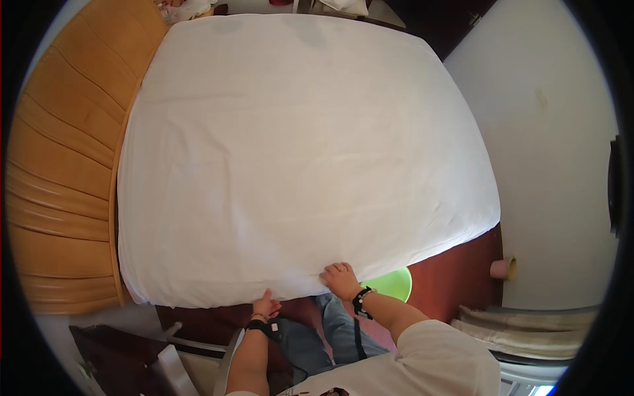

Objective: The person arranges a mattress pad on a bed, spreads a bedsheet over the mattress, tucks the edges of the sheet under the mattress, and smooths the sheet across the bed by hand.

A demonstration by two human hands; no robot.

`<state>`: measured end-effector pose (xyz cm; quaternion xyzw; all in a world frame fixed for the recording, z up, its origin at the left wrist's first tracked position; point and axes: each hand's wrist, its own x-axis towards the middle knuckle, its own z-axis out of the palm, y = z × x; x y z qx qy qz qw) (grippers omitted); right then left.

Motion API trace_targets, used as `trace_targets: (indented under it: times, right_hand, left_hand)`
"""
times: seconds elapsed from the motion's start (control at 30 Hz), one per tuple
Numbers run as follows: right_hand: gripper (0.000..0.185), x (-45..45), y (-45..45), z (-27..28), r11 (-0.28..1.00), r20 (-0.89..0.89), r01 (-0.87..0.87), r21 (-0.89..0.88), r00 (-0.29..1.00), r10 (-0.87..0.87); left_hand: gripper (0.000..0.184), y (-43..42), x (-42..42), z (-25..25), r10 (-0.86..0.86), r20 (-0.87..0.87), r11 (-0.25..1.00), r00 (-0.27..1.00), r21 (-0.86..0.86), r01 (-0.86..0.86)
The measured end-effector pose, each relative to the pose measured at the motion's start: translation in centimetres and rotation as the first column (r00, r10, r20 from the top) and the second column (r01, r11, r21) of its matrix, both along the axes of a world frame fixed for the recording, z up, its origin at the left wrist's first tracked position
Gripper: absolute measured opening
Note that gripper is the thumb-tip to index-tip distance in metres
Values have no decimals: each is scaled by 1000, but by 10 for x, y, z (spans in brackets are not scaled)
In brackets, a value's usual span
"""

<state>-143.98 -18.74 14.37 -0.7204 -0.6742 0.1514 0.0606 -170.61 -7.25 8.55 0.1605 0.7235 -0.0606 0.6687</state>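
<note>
A large mattress under a white sheet (pixel 297 158) fills the middle of the view, with light creases across it. My right hand (pixel 341 280) rests on the sheet at the mattress's near edge, its fingers bent over the top; whether they pinch the cloth cannot be made out. To its left, my left hand (pixel 267 305) is at the same edge, lower on the side, with one finger pointing up against the sheet and the others curled. A dark band is around each wrist.
An orange-brown padded headboard (pixel 66 165) borders the mattress at left. A green basin (pixel 391 285) stands on the red floor (pixel 449 277) beside my right arm. A pink container (pixel 502 268) is by the right wall. Folded fabric (pixel 528 333) lies at lower right.
</note>
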Motion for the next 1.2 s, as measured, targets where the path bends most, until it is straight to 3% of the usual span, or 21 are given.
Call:
trace_targets:
  times: [0.03, 0.1, 0.2, 0.27, 0.33, 0.37, 0.43, 0.47, 0.53, 0.63, 0.77, 0.8, 0.83, 0.9, 0.97, 1.0, 1.07, 1.1, 1.17, 1.2]
  right_hand:
    - [22, 1, 5, 0, 1000, 3, 10, 2, 1000, -10]
    - [14, 6, 15, -3, 987, 22, -142, -79, 989, 144]
    - [6, 8, 17, -4, 977, -33, -196, -80, 980, 194]
    - [6, 11, 10, -8, 982, -100, -166, -86, 982, 157]
    - [6, 13, 5, -11, 991, -223, -126, -47, 968, 113]
    - [6, 14, 6, -8, 992, -220, -119, -40, 970, 107]
    - [9, 17, 1, 2, 992, -279, -120, -45, 955, 103]
    - [9, 19, -1, 3, 993, -278, -115, -40, 955, 100]
    - [10, 21, -1, 4, 993, -394, -115, 37, 911, 121]
    - [11, 18, -4, 2, 995, -418, -73, 68, 904, 94]
    - [18, 26, -22, 18, 994, -440, 26, 108, 898, 24]
    - [27, 32, -34, 29, 858, -487, 488, -158, 718, -498]
    - [36, 40, -49, 36, 469, -387, 780, -414, 315, -867]
    - [49, 68, -100, -53, 70, -424, 897, -437, -137, -895]
    - [46, 95, -105, -32, -50, -452, 829, -556, -353, -819]
    - [46, 108, -107, -37, -48, -457, 831, -554, -352, -816]
    - [46, 124, -106, -54, 119, -654, 843, -525, -311, -690]
    - [41, 129, -105, -59, 114, -670, 827, -550, -356, -652]
    - [41, 134, -108, -57, 97, -584, 753, -651, -415, -698]
    - [43, 133, -114, -53, 46, -501, 788, -614, -343, -795]
  left_hand:
    - [41, -1, 0, -7, -90, 46, 996, 995, 3, 90]
    - [40, -7, 4, -25, -182, 92, 983, 979, -3, 183]
    - [46, -17, 16, -29, -29, 228, 999, 973, -18, 34]
    - [49, -20, 47, 9, -109, 274, 977, 955, -146, 154]
    - [54, -36, 76, 19, -282, 359, 934, 890, -111, 341]
    - [54, -41, 91, 25, -291, 359, 932, 887, -103, 348]
    - [50, -51, 118, 37, -130, 399, 983, 907, -68, 171]
    - [50, -59, 127, 33, -137, 399, 982, 907, -64, 176]
    - [39, -70, 142, 23, 75, 395, 997, 916, -44, -62]
    - [27, -73, 146, 17, -4, 335, 994, 942, 106, -33]
    - [26, -79, 145, 29, -111, 255, 959, 961, 280, 37]
    - [27, -84, 138, 34, -88, 250, 963, 964, 270, 18]
    - [29, -87, 133, 39, -64, 245, 966, 967, 258, -1]
    - [29, -90, 129, 48, -62, 278, 966, 959, 257, -12]
    - [29, -91, 133, 52, -47, 228, 969, 972, 247, -11]
    - [29, -92, 134, 51, -49, 231, 968, 972, 252, -11]
    - [29, -94, 128, 49, -56, 256, 963, 965, 271, -16]
    - [29, -94, 127, 48, -59, 248, 963, 967, 270, -11]
    - [30, -92, 126, 53, -57, 273, 969, 960, 246, -13]
    - [30, -92, 122, 56, -74, 256, 970, 964, 242, 10]
